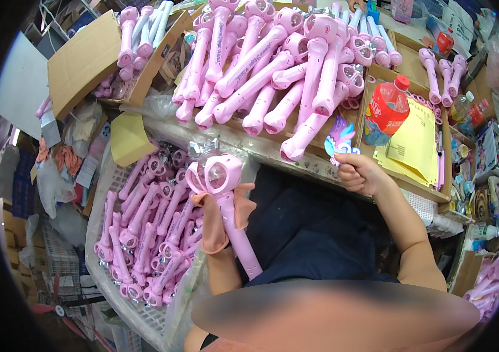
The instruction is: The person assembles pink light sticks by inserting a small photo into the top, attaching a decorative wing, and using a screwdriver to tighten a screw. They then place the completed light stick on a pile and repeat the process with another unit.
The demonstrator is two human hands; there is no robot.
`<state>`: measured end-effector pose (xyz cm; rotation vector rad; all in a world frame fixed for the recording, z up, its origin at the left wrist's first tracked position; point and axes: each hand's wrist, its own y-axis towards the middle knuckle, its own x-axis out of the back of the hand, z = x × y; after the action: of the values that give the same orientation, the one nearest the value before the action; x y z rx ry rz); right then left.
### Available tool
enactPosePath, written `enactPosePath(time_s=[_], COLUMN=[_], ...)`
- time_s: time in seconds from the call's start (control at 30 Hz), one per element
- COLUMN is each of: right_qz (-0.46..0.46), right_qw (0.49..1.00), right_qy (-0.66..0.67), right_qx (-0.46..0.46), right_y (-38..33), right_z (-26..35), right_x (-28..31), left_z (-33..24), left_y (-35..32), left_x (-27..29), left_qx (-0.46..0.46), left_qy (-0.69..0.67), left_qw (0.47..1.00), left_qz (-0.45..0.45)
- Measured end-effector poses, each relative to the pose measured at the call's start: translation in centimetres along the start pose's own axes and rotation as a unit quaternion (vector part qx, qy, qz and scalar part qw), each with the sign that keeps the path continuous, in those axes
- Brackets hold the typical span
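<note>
My left hand (pixel 211 220), in a loose peach cloth glove, is closed around a pink toy wand (pixel 239 234) below its round head. The wand has a clear dome in its head and stands tilted, its lower end toward my lap. My right hand (pixel 356 173) is bare and pinches a small blue and purple wing-shaped plastic piece (pixel 340 138) near the table's front edge. Just beyond that piece lies a heap of pink wands (pixel 278 70) on the table.
To the left, a white basket (pixel 164 322) lined with plastic holds many more pink wands (pixel 149 229). A red-capped bottle (pixel 387 108) stands beside yellow paper (pixel 408 141) in a shallow cardboard tray. An open cardboard box (pixel 94 61) with wands sits at the back left.
</note>
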<state>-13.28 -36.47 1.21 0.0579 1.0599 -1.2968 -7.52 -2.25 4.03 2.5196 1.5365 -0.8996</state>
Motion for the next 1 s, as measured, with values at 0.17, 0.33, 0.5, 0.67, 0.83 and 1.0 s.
enactPosePath(time_s=[0.17, 0.33, 0.5, 0.67, 0.83, 1.0], right_qz=[0.099, -0.122, -0.195, -0.042, -0.015, 0.075], right_qw=[0.982, 0.983, 0.961, 0.88, 0.78, 0.833], right_qy=[0.067, -0.102, -0.169, -0.402, -0.585, -0.514], right_qx=[-0.15, -0.09, 0.097, 0.251, 0.222, 0.188], right_y=[1.8, 2.9, 0.8, 1.6, 3.9, 3.5], right_z=[3.7, 7.6, 4.6, -6.3, -11.8, -11.9], right_x=[0.8, 0.8, -2.1, -8.2, -11.2, -10.6], left_z=[0.0, 0.0, 0.7, -1.4, -3.4, -4.5], left_y=[-0.1, -0.5, 0.4, 3.5, 4.5, 3.1], left_x=[-0.3, -0.4, 0.9, 0.4, -4.3, -4.7], left_qx=[0.047, 0.039, -0.012, -0.109, -0.244, -0.357], left_qy=[-0.005, 0.007, -0.058, -0.067, -0.243, -0.138], left_qw=[0.999, 0.999, 0.997, 0.989, 0.932, 0.924], left_qz=[0.019, 0.025, 0.048, 0.068, -0.114, -0.023])
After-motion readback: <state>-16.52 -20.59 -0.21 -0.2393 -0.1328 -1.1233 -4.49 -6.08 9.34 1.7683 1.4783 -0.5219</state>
